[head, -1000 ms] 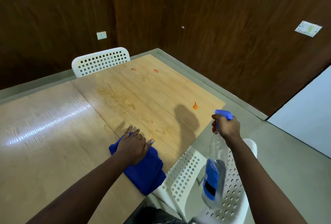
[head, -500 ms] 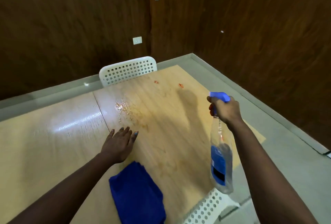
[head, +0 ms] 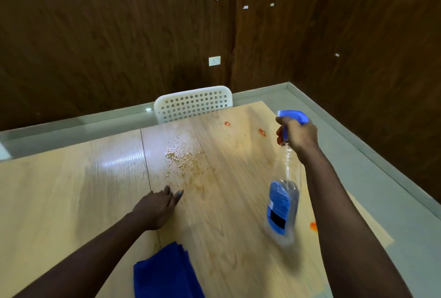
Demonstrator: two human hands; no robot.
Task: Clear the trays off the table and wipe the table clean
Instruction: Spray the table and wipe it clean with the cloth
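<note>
The light wooden table [head: 71, 202] carries a wet patch of spray droplets [head: 179, 157] near its middle and small red stains [head: 262, 132] toward the far right. My right hand [head: 298, 134] grips the blue trigger head of a clear spray bottle [head: 282, 204], held above the table's right side. My left hand [head: 158, 208] rests flat on the table with straight fingers, just short of the wet patch. A folded blue cloth [head: 167, 274] lies on the table near the front edge, apart from my left hand. No trays are in view.
A white perforated chair [head: 193, 104] stands at the table's far edge. Dark wood-panelled walls with a socket [head: 214, 61] close the room behind and to the right. A grey floor strip [head: 358, 159] runs along the table's right side. Another red stain [head: 313, 225] marks the right edge.
My left hand has let go of the blue cloth and moved forward onto the bare table. My right hand has lifted the spray bottle forward over the table. A wet droplet patch has appeared.
</note>
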